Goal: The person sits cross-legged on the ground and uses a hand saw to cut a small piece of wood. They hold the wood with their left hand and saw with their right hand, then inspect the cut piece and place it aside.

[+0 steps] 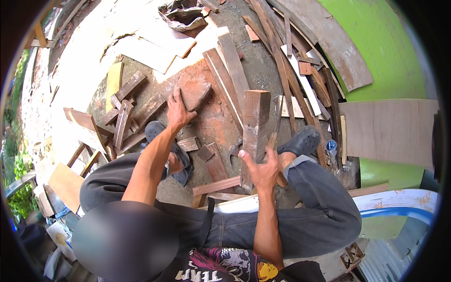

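My left hand (178, 112) is gripping a rough reddish stone block (193, 93) from its near left side, over the red-stained ground. A thick, worn wooden block (256, 124) stands on end before me, tilted slightly. My right hand (263, 169) is closed around its lower right side, with the thumb across the near face. Just left of the block shows a metal hammer head (235, 148); where its handle runs is hidden. Close to the right of the block is a thin blade-like piece (279, 115) whose kind I cannot make out.
Short timber offcuts (124, 115) lie heaped on the left. Long planks (282, 70) run along the right, beside a plywood sheet (390, 131) and a green panel (385, 51). Wood pieces (216, 169) lie between my feet, both in dark clogs (303, 140). A crumpled sack (183, 16) sits at the back.
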`<state>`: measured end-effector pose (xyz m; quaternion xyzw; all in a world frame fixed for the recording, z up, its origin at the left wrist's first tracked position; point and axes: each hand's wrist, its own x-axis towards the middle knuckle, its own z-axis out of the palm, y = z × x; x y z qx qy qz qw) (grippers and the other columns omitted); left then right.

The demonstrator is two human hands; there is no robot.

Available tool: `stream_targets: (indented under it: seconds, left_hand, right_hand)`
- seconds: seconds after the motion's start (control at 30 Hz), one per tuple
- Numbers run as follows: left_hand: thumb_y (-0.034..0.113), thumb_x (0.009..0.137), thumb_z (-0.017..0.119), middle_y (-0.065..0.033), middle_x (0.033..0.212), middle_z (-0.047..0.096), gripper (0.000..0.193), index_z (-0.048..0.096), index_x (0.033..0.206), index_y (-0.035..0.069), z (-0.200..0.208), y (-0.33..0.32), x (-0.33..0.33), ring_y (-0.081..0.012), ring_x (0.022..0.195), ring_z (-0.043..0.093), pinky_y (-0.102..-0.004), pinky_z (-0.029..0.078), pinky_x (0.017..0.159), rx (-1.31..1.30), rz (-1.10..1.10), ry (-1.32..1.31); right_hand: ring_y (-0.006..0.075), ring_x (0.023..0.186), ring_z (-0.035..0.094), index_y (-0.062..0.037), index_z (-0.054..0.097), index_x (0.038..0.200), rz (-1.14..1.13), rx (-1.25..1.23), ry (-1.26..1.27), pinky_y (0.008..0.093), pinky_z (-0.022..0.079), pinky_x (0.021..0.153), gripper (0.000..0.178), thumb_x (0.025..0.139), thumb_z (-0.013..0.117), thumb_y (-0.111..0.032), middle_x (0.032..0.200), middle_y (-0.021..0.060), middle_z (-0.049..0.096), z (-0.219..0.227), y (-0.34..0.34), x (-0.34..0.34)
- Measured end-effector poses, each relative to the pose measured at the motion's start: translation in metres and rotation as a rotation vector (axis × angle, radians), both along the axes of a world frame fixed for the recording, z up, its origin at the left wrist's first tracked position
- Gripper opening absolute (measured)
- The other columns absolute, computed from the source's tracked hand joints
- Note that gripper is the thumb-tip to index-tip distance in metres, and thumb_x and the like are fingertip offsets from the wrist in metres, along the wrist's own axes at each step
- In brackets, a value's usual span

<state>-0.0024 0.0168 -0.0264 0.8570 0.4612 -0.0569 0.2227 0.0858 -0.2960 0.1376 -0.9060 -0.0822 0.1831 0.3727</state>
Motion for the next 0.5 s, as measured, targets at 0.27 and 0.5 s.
stream_targets:
  seconds: [0.27, 0.5]
  left_hand:
    - [0.038, 0.077, 0.083, -0.0266, 0.155, 0.031, 0.104, 0.024, 0.155, 0.005, 0.021, 0.032, 0.035, -0.04, 0.144, 0.035, -0.0524, 0.033, 0.118, 0.261, -0.303, 0.337]
    - [0.071, 0.078, 0.072, -0.03, 0.136, 0.046, 0.105, 0.046, 0.137, -0.012, 0.028, -0.073, 0.135, -0.0397, 0.127, 0.05, -0.0523, 0.048, 0.104, -0.348, 0.105, -0.035]
  right_hand:
    - [0.04, 0.098, 0.064, 0.0136, 0.064, 0.112, 0.001, 0.022, -0.002, 0.0459, 0.05, 0.085, 0.081, 0.068, 0.089, -0.05, 0.105, 0.0269, 0.065, 0.003, 0.0, 0.001]
    - [0.039, 0.093, 0.066, 0.0113, 0.066, 0.108, -0.024, 0.061, 0.015, 0.0458, 0.05, 0.083, 0.074, 0.07, 0.088, -0.048, 0.1, 0.0249, 0.068, 0.011, -0.008, 0.002]
